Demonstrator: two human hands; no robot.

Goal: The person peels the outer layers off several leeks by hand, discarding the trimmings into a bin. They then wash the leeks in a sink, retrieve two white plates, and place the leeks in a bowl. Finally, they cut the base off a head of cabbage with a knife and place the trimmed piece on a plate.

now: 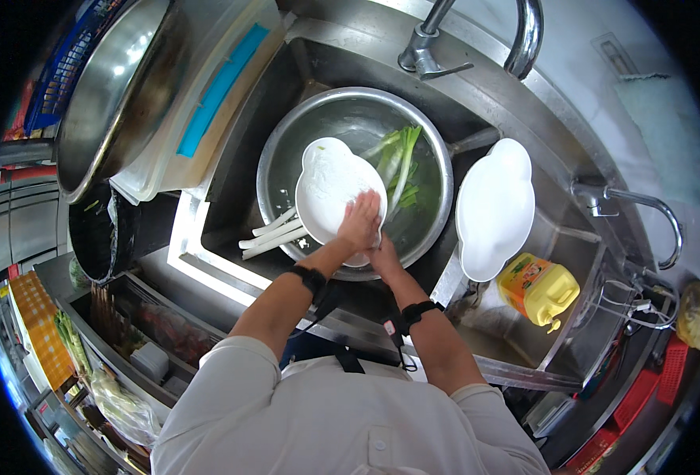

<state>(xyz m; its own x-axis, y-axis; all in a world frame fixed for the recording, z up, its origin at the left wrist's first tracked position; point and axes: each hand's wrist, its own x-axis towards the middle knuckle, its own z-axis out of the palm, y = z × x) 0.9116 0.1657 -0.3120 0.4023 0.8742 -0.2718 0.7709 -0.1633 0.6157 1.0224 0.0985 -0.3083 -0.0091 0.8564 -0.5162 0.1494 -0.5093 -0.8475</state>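
A white lobed dish (pixel 332 184) is tilted over a large steel basin (pixel 445 178) of water, which stands in the left sink bowl. My left hand (pixel 362 219) lies flat on the dish's inner face near its right edge, fingers extended. At the lower right rim my right hand (pixel 384 255) holds the dish; its fingers are partly hidden behind it. Green leafy stalks (pixel 402 169) float in the water to the right of the dish. White scallion stalks (pixel 276 234) rest across the basin's left rim, partly covered by the dish.
Another white lobed dish (pixel 495 211) lies over the right sink bowl beside a yellow detergent jug (pixel 537 288). Chrome faucets (pixel 424 53) stand behind the sink. A steel bowl (pixel 118 89) and a translucent plastic bin (pixel 207 101) lean at the left, above a black bucket (pixel 103 237).
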